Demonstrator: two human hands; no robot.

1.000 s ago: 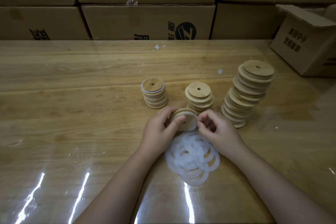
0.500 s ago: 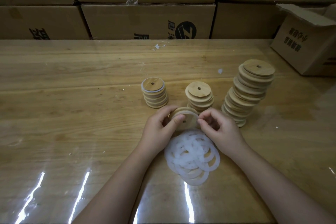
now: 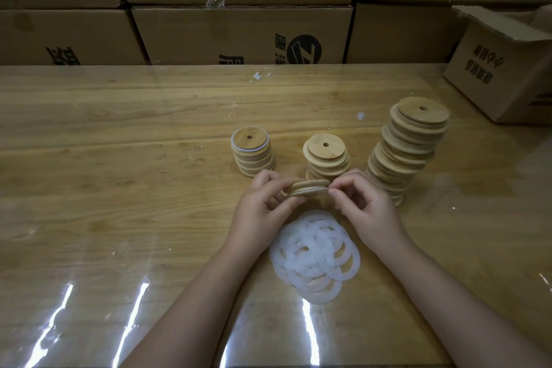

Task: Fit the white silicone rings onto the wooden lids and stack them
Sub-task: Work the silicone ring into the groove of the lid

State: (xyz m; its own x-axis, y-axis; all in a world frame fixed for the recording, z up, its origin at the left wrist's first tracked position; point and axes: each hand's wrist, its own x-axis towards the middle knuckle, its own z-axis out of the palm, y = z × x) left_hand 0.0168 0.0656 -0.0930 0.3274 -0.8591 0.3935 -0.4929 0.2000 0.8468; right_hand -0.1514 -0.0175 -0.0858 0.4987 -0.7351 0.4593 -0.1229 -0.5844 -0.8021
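Observation:
My left hand (image 3: 263, 203) grips a wooden lid (image 3: 307, 187) held nearly flat, with a thin white ring showing in its edge groove. My right hand (image 3: 363, 206) pinches the lid's right edge at the ring. Below the hands lies a loose pile of white silicone rings (image 3: 315, 255). Behind them stand three lid stacks: a short left stack (image 3: 252, 155) whose top lid carries a white ring, a short middle stack (image 3: 326, 155), and a tall leaning right stack (image 3: 409, 146).
The wooden table (image 3: 119, 188) has a glossy clear cover. Brown cardboard boxes (image 3: 239, 36) line the far edge. An open cardboard box (image 3: 504, 69) sits on the table at the far right.
The lid has been tipped from facing me, hole visible, to nearly flat and edge-on. My right fingers have shifted to the lid's right edge.

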